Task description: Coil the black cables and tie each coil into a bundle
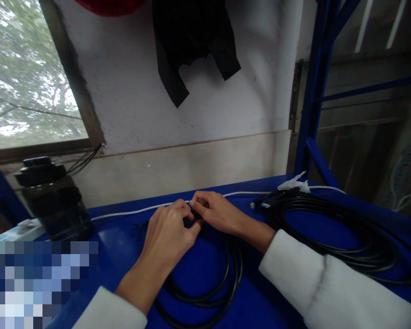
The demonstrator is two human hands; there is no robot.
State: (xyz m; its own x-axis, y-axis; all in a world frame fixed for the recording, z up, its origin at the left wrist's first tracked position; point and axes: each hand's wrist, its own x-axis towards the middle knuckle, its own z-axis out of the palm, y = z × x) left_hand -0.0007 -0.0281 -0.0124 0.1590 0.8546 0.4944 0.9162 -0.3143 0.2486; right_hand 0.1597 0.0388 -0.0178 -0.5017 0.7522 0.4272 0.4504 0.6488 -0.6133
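Note:
A coil of black cable [222,299] lies on the blue table [106,269] in the middle. At the far side of this coil, my left hand [171,230] has its fingers curled round the cable. Close against it, my right hand [215,210] pinches at the same spot with thumb and fingertips. The fingertips of both hands nearly meet, and they hide most of what lies between them. Thin dark strands stick out to the left of my left hand.
A second black cable coil [373,253] with clear plugs and a white wrapper [294,183] lies at the right. A white cord [123,213] runs along the back edge. At the left stand a dark bottle [56,201] and a white power strip [25,230]. Blue posts [310,105] rise behind.

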